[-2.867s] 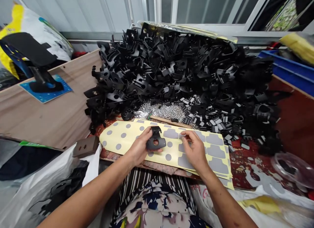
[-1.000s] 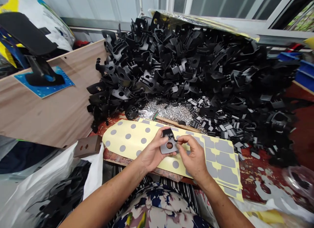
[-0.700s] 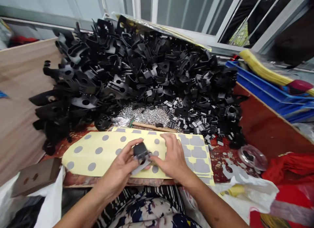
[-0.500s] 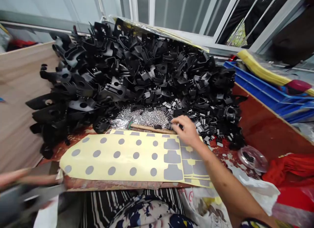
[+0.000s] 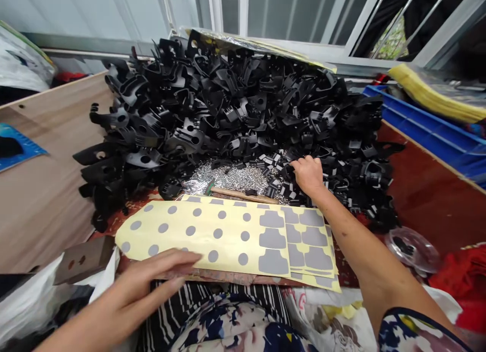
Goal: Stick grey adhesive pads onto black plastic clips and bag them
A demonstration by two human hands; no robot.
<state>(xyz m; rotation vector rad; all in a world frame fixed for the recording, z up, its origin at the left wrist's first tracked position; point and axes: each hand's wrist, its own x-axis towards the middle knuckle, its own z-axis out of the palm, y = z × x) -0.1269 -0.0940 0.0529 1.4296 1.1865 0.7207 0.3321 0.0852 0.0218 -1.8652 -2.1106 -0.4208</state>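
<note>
My left hand (image 5: 161, 273) hangs above the front edge of a yellow sticker sheet (image 5: 224, 246), fingers stretched out and nothing in them. The sheet carries rows of grey dots and a column of grey shaped stickers; more sheets (image 5: 313, 235) lie under its right end. My right hand (image 5: 308, 175) reaches into the small black plastic parts (image 5: 337, 182) at the right of the heap. Its fingers are curled down among them, and what they grip is hidden. A hammer (image 5: 243, 194) with a wooden handle lies behind the sheets, beside a spread of small shiny metal pins (image 5: 235, 179).
A big heap of black plastic parts (image 5: 182, 114) fills the back. Wooden boards (image 5: 56, 139) wall the left side. To the right are a blue crate (image 5: 429, 124), a clear round tub (image 5: 412, 248) and red cloth (image 5: 463, 271). A brown block (image 5: 85, 258) sits front left.
My left hand has come in from the left edge to the sheet's front edge. My right hand has moved from near the hammer handle further back and right into the black parts. The view has shifted.
</note>
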